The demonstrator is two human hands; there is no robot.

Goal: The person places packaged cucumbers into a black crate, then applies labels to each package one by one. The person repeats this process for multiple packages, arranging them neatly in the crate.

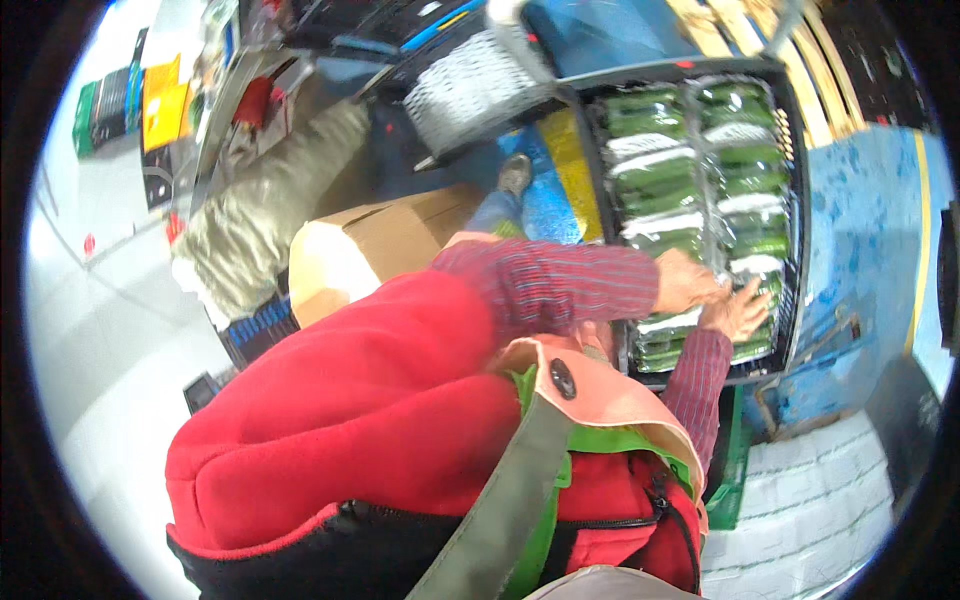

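Head view: black crate (801,190) holds two columns of film-wrapped green packs (655,185), white strips between. Both hands over the right column, lower half, close together. Left hand (690,282): fingers bent, tips by the film; can't tell if gripping. Right hand (737,312): fingers partly spread, lying over a pack; can't tell if pinching. To do it well, probably: press lightly with flat fingers, keep film untorn, square packs to the row, keep sleeves from catching.
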